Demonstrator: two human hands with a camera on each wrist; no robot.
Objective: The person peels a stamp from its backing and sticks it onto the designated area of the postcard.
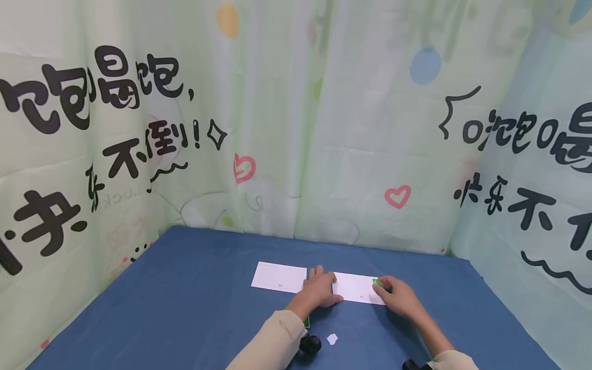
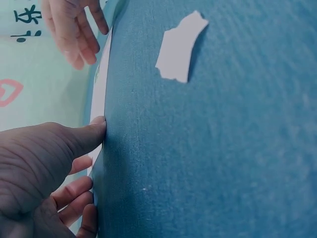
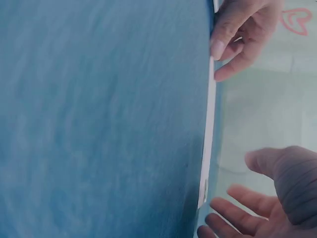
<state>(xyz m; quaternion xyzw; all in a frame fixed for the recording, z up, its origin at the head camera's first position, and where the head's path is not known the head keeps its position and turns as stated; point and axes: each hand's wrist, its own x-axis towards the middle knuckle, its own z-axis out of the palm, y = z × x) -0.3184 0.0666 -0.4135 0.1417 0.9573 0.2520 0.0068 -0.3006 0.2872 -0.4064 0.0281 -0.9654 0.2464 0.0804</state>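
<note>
Two white paper strips lie end to end on the blue cloth, a left strip (image 1: 279, 276) and a right strip (image 1: 353, 288). My left hand (image 1: 320, 289) spans the join between them. In the left wrist view its thumb (image 2: 89, 136) presses on the near edge of the right strip. My right hand (image 1: 399, 297) is at the right strip's far end, beside a small green patch (image 1: 376, 282) on that strip. The right wrist view shows this hand (image 3: 262, 208) with its thumb and fingers spread apart, nothing between them.
A torn white scrap of paper (image 1: 332, 339) lies on the blue cloth (image 1: 185, 308) nearer to me. Part of a green-edged piece (image 1: 307, 322) shows beside my left wrist, mostly hidden by the sleeve. Printed curtains (image 1: 296, 128) enclose the table's back and sides.
</note>
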